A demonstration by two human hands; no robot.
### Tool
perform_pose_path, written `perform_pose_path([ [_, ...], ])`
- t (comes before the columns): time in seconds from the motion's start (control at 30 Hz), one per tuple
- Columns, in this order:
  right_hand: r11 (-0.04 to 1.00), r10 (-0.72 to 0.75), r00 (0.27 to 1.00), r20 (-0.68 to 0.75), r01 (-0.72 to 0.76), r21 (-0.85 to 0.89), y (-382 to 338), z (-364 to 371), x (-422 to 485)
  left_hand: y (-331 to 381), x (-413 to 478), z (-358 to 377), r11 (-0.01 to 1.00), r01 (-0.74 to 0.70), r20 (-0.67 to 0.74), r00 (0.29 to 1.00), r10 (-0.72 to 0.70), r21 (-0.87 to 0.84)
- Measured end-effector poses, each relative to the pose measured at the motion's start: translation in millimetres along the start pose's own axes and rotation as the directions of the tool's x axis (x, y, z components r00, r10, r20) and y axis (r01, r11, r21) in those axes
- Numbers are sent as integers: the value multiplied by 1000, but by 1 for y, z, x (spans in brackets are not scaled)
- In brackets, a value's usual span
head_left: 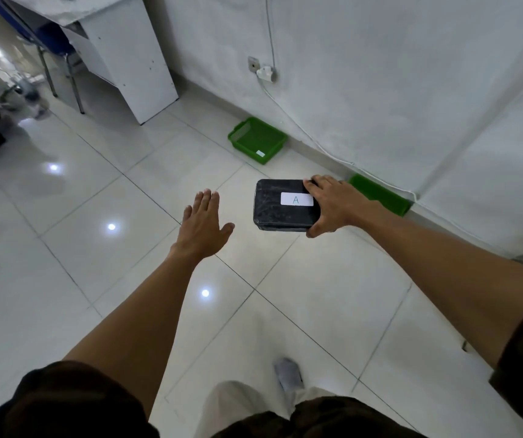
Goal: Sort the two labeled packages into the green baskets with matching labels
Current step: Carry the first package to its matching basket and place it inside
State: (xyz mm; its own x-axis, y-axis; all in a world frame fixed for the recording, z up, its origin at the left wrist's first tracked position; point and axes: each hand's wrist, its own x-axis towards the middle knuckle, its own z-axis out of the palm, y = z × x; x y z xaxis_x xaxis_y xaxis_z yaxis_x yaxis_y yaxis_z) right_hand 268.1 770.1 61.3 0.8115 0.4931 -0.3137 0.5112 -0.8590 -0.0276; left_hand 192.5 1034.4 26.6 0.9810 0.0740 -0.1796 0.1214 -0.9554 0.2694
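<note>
My right hand grips the right end of a black wrapped package with a white label reading "A", held above the floor. To its left, my left hand is flat, fingers apart, holding nothing. One green basket with a small white label on its front wall sits on the floor by the wall beyond the package. A second green basket lies by the wall behind my right hand, partly hidden; its label is not visible. No second package shows.
White tiled floor runs to a white wall with a socket and cable. A white cabinet and a blue-framed chair stand at the back left. Dark objects lie at the far left. My foot is below.
</note>
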Motion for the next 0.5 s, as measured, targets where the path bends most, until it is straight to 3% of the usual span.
perform_pose_path([
  [0.5, 980, 175, 984, 29, -176, 91, -108, -52, 253, -204, 226, -72, 988, -145, 152, 979, 136, 48],
])
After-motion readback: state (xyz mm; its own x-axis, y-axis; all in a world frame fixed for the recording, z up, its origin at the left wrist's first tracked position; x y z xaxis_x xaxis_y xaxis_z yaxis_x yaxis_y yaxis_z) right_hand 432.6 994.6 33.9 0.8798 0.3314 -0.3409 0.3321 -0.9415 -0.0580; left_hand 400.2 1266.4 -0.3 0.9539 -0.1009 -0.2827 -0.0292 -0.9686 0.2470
